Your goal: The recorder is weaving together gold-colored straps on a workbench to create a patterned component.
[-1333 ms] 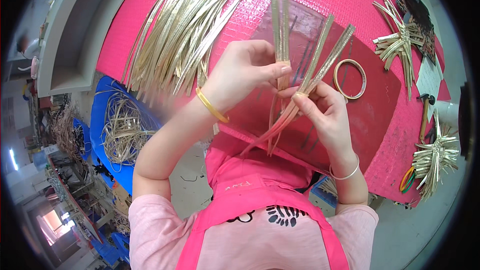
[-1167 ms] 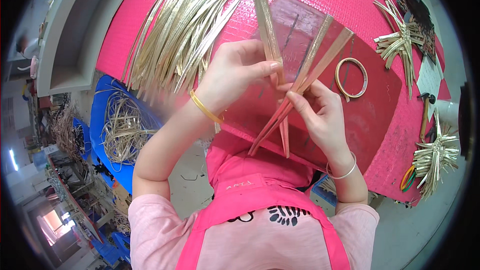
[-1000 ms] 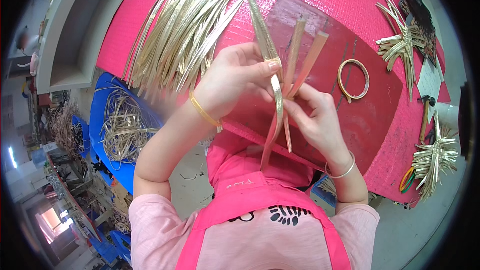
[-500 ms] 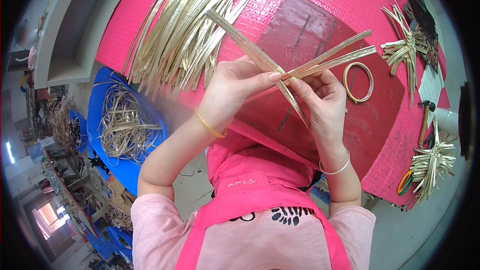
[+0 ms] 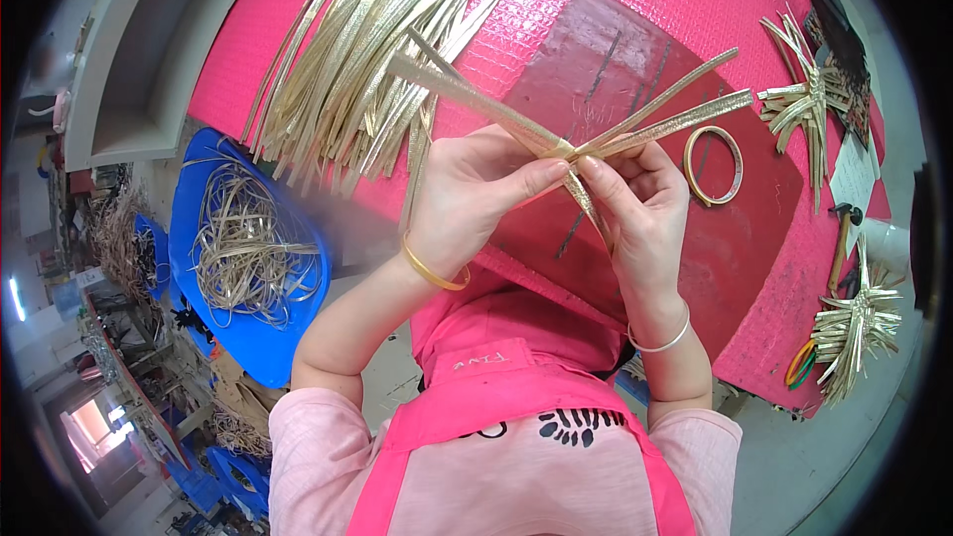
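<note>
above the dark red mat (image 5: 735,248), pinching crossed gold strips (image 5: 685,119) at their meeting point between thumb and fingers of both the left hand (image 5: 475,184) and the right hand (image 5: 650,197). pressing with both thumbs, tip beside tip. cannot quite make out the overlap behind the thumbs. near a tan ring (image 5: 738,167) to the right and a loose heap of strips (image 5: 347,79) to the upper left, on pink sheeting (image 5: 531,5).

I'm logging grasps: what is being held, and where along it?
Crossed gold strips, pinched at their crossing by the left grip and right grip.
</note>
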A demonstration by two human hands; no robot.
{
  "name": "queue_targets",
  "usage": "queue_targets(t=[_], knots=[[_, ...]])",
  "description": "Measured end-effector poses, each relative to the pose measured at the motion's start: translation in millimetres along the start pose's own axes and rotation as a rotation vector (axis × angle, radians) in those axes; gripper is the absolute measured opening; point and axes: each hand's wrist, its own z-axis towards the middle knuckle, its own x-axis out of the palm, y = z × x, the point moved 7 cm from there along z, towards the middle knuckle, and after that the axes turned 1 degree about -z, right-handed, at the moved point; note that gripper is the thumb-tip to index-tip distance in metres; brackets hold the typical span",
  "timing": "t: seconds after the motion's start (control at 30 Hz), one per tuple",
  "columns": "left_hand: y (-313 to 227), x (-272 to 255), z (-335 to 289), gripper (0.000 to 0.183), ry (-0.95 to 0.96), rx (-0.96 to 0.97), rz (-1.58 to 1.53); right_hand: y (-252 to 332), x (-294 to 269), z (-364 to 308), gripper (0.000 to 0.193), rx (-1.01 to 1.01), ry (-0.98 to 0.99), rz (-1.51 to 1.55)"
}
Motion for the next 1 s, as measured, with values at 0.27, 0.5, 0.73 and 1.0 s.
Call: queue_targets(t=[0.27,0.5,0.73,1.0], knots=[[-17.1,8.7,-3.2,0.009,-0.253,0.662,0.488,2.5,4.4,0.8,0.014,-0.02,-0.013,-0.02],[-27.1,13.5,9.0,0.012,-0.038,0.299,0.354,59.3,24.8,-0.2,0.016,-0.896,0.07,-1.056],[-13.0,17.5,13.9,0.017,0.392,-0.303,-0.274,61.3,29.5,-7.0,0.014,-0.97,0.075,-0.994],[-28.5,11.6,7.0,0.016,0.039,0.005,0.139,35.3,13.6,4.3,0.014,-0.148,0.185,-0.443]])
